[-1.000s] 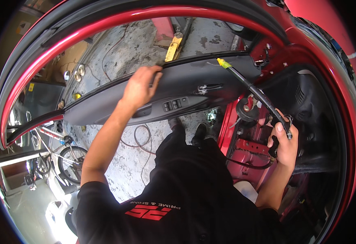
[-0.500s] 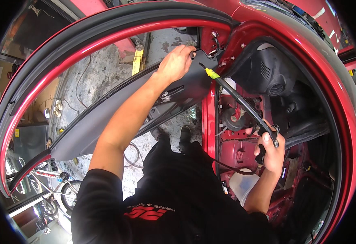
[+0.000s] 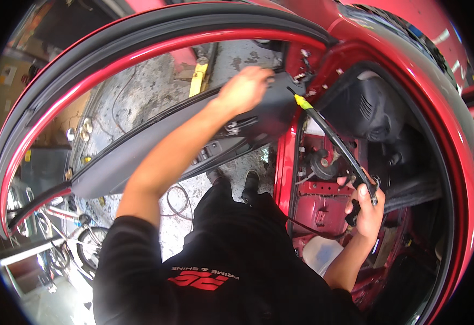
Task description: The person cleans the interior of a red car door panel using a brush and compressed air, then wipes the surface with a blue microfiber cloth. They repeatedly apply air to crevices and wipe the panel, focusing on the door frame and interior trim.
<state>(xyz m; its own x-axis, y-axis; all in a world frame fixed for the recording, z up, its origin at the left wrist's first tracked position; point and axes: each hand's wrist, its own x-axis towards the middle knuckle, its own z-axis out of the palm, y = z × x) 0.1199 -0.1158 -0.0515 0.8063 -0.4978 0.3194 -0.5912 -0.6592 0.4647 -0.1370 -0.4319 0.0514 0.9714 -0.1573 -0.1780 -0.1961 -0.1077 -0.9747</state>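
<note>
Two hands of yours are working apart from each other, one on each side of your black shirt (image 3: 215,249). Your right hand (image 3: 366,208) is closed around the handle of a long black wand (image 3: 334,141), inside the door opening of the red car. From this handle the wand slants forward and to the left, and it ends in a yellow tip (image 3: 301,101) near the front end of the grey door panel (image 3: 120,165). A dark hose (image 3: 321,235) runs below your right hand, and just beside your right forearm is a pale container (image 3: 318,250).

Your left forearm passes across the door panel, and it partly covers the window switches (image 3: 213,149). Your left hand (image 3: 246,89) is at the upper edge of the panel, toward its front corner. It is blurred, so I cannot tell if it touches the panel or holds something small.

Around the upper edge of the panel curves the red window frame (image 3: 156,47). Farther, to the right, a black plastic trim (image 3: 364,103) lines the opening. Through the window frame you can see the stained grey floor (image 3: 156,81) and a yellow bar (image 3: 198,79) on it.
</note>
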